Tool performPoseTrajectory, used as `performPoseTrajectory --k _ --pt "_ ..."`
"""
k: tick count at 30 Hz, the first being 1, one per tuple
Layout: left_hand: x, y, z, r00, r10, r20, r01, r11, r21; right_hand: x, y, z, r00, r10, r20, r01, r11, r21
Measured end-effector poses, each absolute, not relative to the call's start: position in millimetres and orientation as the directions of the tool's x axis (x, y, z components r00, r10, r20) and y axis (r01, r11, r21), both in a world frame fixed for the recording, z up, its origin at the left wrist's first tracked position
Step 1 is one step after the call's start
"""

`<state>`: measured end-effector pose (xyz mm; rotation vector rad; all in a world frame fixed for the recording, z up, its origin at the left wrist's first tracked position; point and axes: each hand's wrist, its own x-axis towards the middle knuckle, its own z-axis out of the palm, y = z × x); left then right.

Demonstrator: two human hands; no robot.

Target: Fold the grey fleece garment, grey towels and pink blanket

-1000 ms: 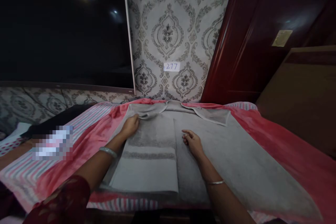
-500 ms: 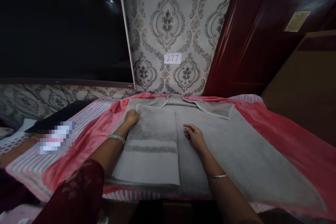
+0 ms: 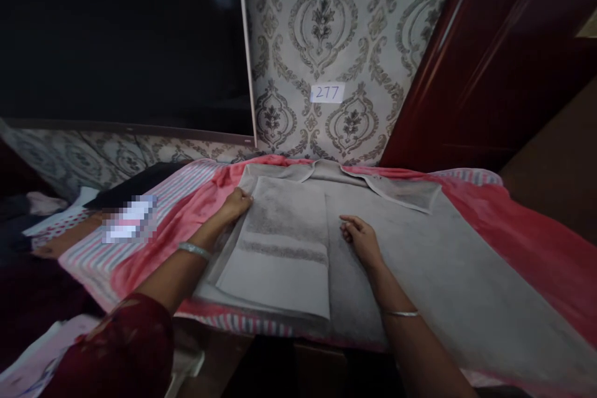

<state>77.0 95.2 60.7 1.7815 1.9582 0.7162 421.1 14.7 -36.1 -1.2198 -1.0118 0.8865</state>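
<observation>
A grey collared garment lies spread on a table covered by a pink and striped cloth. Its left side is folded inward into a flat panel. My left hand rests at the upper left corner of that folded panel, fingers curled on the fabric edge. My right hand lies on the garment's middle, just right of the fold line, fingers loosely curled and pressing down. Both wrists wear thin bangles.
Patterned wallpaper with a small label reading 277 stands behind the table. A dark screen fills the upper left; a dark red wooden panel the right. A dark folded item lies at the table's far left.
The view has shifted left and slightly down. My left hand slid a little along the folded panel's top corner; my right hand stays on the garment's middle.
</observation>
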Motion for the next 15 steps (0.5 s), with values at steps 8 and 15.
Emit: performPoseTrajectory --k 8,15 --pt "67.9 39.1 41.2 -0.032 0.999 0.043 0.778 -0.002 0.628 420.8 14.7 -40.6 0.334 0.929 0.157 0.022 0.159 -0.987" --pt "60.4 32.3 40.3 -0.071 0.996 0.060 0.720 0.010 0.694 417.1 15.7 -37.8 0.351 0.919 0.181 0.027 0.183 -0.983"
